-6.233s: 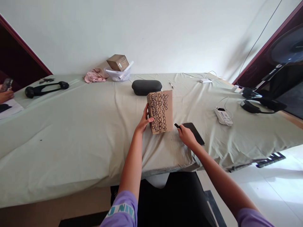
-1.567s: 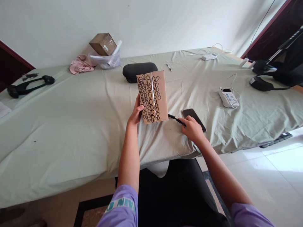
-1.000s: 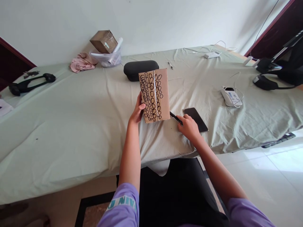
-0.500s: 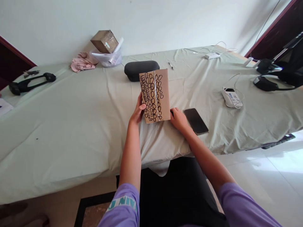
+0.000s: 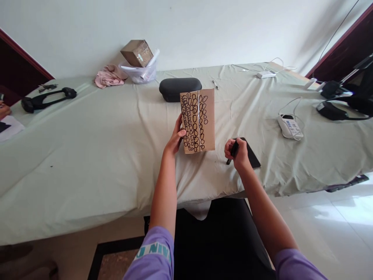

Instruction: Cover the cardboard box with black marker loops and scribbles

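My left hand (image 5: pixel 175 137) is closed on the left edge of a small cardboard box (image 5: pixel 209 128), thumb on the front face. Rows of black hand-drawn loops cover most of that face, and a shiny strip of tape runs down it. The box is held up with its drawn face toward me. To its right, my right hand (image 5: pixel 236 153) is wrapped round a black marker (image 5: pixel 234 149), whose lower end pokes out below the fist. Partly behind that hand lies a dark phone (image 5: pixel 253 154) on the cloth.
A black case (image 5: pixel 179 86) stands behind the box, with a pen (image 5: pixel 215 84) nearby. A plastic tub (image 5: pixel 142 74), pink cloth (image 5: pixel 109 76) and black headset-like device (image 5: pixel 48 100) lie left. A white corded device (image 5: pixel 290 126) sits right. Another person's hand (image 5: pixel 4 110) shows far left.
My right hand has moved right, away from the box's lower corner, to in front of the phone, and the marker now shows in it. The view has shifted slightly left.
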The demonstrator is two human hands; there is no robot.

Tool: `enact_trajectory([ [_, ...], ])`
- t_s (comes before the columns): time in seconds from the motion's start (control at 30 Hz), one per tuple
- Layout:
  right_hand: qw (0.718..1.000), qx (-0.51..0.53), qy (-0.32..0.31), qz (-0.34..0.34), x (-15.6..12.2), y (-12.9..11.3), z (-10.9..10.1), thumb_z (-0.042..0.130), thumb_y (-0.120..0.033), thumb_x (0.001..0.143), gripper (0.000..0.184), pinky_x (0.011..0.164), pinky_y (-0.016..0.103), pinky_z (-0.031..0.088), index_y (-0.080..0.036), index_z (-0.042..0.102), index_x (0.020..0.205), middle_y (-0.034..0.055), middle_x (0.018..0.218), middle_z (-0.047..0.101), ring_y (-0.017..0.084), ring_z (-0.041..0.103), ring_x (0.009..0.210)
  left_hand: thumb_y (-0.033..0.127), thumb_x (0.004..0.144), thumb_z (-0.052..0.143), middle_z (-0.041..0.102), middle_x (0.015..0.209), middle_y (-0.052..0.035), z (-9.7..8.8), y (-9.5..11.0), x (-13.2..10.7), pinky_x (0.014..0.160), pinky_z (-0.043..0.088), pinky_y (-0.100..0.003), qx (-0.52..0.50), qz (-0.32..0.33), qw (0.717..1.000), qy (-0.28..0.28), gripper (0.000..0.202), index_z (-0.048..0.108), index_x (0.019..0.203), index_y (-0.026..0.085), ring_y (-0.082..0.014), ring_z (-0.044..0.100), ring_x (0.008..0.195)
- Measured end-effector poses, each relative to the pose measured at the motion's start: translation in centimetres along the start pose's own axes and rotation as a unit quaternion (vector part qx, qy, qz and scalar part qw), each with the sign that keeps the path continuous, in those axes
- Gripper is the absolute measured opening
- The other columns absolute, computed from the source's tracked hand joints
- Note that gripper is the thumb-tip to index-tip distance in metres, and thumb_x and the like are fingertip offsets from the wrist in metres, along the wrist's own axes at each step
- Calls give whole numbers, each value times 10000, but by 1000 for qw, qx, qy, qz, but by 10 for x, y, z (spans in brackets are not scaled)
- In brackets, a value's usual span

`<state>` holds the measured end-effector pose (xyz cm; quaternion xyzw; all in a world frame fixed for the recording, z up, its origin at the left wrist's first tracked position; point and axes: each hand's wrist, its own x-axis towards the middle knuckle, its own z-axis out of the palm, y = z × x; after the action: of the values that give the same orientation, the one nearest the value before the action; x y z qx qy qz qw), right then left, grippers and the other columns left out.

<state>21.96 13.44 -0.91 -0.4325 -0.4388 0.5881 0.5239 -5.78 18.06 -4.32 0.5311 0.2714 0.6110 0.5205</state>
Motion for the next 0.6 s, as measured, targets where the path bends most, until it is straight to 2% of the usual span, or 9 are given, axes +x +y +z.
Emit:
enact_trajectory([
  [0.13,999,11,33,-33,-5,1,1,540,-565,742,332,398,244,121,-253,508,633,-66,507,338,75,194,385,704,759,801,289,1807,2,0,-1,0,1322,312,-602,-1,-2,1000,2,1006,389,1641,447,-406,298,1655],
  [0.33,996,38,45,-66,-5,6,3,539,-446,733,224,396,231,140,-242,528,643,-75,567,352,58,226,373,700,740,817,290,1810,7,-1,-2,0,1316,322,-605,2,-11,1000,11,1014,409,1632,445,-409,328,1640],
  [0.47,996,13,37,-81,-2,7,7,529,-470,792,256,395,229,157,-248,502,667,-71,598,363,61,218,393,663,750,816,317,1798,-3,-1,-2,0,1332,303,-580,-6,-4,1000,4,986,421,1621,425,-385,312,1656],
  [0.6,994,-45,39,-94,2,7,17,529,-529,886,371,407,232,194,-251,457,651,-61,572,357,81,258,427,649,763,799,321,1799,0,2,0,0,1349,277,-563,-6,2,1000,-1,946,435,1605,415,-361,278,1676],
])
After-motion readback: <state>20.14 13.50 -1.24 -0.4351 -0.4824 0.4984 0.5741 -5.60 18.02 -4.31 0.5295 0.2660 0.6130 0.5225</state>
